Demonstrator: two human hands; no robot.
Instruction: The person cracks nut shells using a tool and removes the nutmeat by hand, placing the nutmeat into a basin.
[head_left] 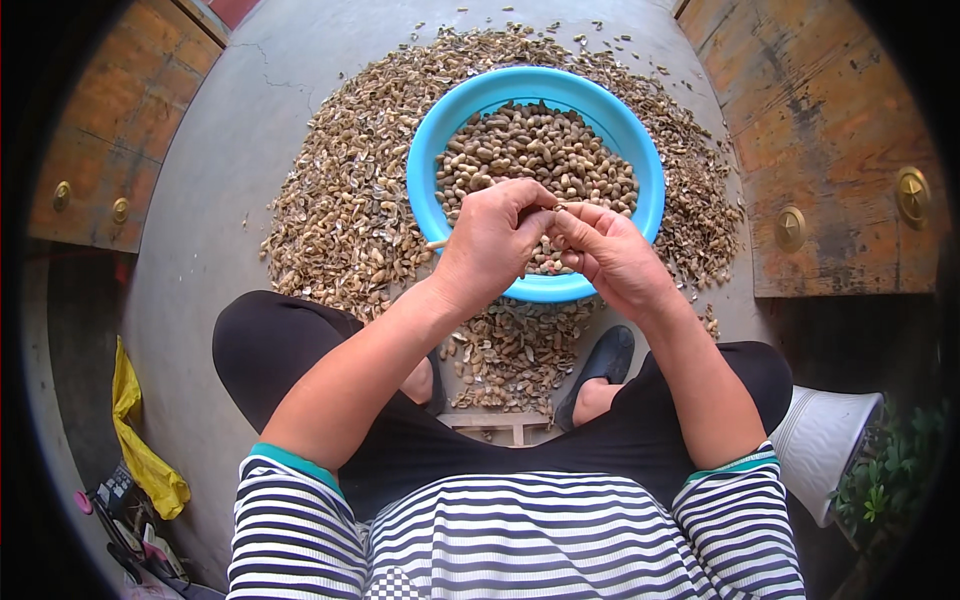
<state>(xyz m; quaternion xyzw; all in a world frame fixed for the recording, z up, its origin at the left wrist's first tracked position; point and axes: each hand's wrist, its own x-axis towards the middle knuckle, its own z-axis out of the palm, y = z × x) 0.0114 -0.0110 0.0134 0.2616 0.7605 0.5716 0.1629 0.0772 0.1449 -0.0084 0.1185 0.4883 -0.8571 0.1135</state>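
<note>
Over the near half of a light-blue plastic basin (pixel 425 160), my left hand (pixel 490 240) and my right hand (pixel 615 258) meet with their fingertips pinched together. Between the fingertips is a small brown peanut (pixel 558 208), mostly covered by the fingers. Unshelled peanuts (pixel 540 148) fill the far and middle part of the basin. At its near side, below my hands, lie paler, pinkish shelled kernels (pixel 545 262), partly hidden. A pale piece of shell (pixel 436 244) shows beside my left hand at the basin's left rim.
A wide heap of broken peanut shells (pixel 340 190) surrounds the basin on the grey floor (pixel 200 220). Wooden doors with brass studs (pixel 820 140) stand at both sides. A yellow bag (pixel 140 430) lies at left, a white plant pot (pixel 825 445) at right.
</note>
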